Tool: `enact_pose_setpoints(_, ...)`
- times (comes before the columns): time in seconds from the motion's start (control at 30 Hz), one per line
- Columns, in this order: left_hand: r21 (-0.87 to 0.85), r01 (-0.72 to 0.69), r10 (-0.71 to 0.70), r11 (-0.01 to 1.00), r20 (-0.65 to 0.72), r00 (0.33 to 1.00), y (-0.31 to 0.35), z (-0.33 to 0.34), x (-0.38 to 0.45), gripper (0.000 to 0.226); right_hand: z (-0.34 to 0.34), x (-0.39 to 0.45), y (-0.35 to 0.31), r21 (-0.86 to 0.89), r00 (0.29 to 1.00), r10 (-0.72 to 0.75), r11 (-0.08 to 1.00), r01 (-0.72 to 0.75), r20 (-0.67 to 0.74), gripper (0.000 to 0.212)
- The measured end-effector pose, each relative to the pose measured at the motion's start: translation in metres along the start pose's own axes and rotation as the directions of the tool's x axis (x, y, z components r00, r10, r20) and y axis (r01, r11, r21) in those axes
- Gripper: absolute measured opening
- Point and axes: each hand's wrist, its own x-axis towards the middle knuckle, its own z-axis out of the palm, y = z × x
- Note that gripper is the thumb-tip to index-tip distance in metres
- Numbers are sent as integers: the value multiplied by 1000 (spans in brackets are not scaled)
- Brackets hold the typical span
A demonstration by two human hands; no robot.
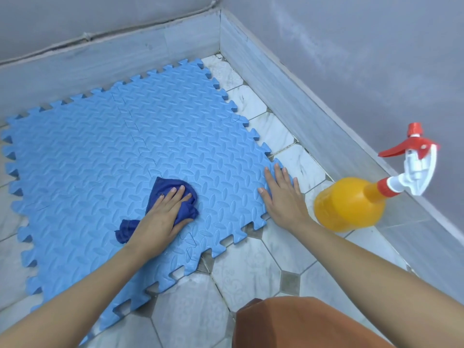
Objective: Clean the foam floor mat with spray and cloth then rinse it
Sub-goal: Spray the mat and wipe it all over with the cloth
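A light blue foam floor mat of interlocking tiles lies flat on the tiled floor. My left hand presses a dark blue cloth onto the mat near its front right part, fingers spread over the cloth. My right hand rests flat on the mat's right corner, fingers apart, holding nothing. An orange spray bottle with a white and red trigger head stands on the floor just right of my right hand.
Grey walls with a pale skirting meet in a corner behind the mat. Pale marble-look floor tiles show at the front and right. A brown garment on my knee fills the bottom edge.
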Motion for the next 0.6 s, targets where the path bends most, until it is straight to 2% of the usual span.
enact_pose_setpoints(0.17,-182,35,-57,983,-117,991,29,-10,6,50,-1,-45,21,-4,995,1,1000,-1,-97,62)
enact_pose_setpoints(0.37,-245,-182,173,952,-59,983,123,9,32,46,-4,-126,58,-147,990,-74,988,56,-117,67)
enact_pose_setpoints(0.53,-395,-347,387,851,24,922,210,30,53,27,-1,-190,114,-77,971,163,981,-179,-176,70)
enact_pose_setpoints(0.6,-382,-377,431,843,62,900,239,39,66,35,-6,-207,138,-36,930,293,951,-308,-221,73)
